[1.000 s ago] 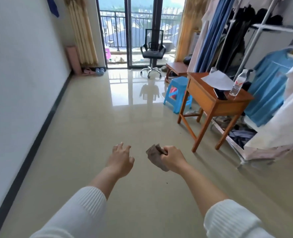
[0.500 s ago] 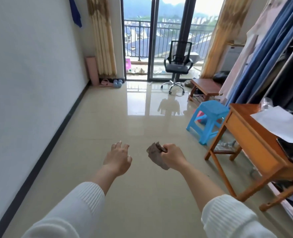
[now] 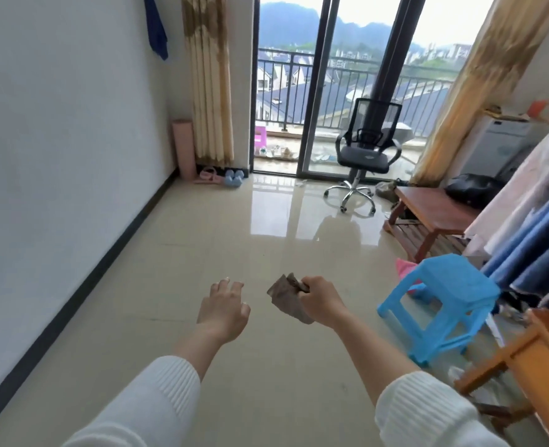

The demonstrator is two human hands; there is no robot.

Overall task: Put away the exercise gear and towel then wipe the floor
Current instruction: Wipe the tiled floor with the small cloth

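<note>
My right hand (image 3: 320, 300) is shut on a folded brown cloth (image 3: 287, 296), held out in front of me above the shiny beige tiled floor (image 3: 176, 317). My left hand (image 3: 223, 309) hangs beside it, fingers apart and holding nothing. Far off in the left corner a rolled pink mat (image 3: 183, 148) stands upright against the wall. Beside it on the floor lie a pink resistance band (image 3: 207, 175) and light blue dumbbells (image 3: 233, 180). A blue towel (image 3: 156, 25) hangs high on the left wall.
A blue plastic stool (image 3: 440, 300) stands at my right, with an orange wooden table (image 3: 524, 369) nearer and a low wooden bench (image 3: 428, 208) beyond. A black office chair (image 3: 368, 153) sits by the balcony door. Clothes hang along the right edge (image 3: 531, 240).
The view has moved forward down the room toward the balcony door and turned left. The table has slid to the right edge. Both hands keep the same pose.
</note>
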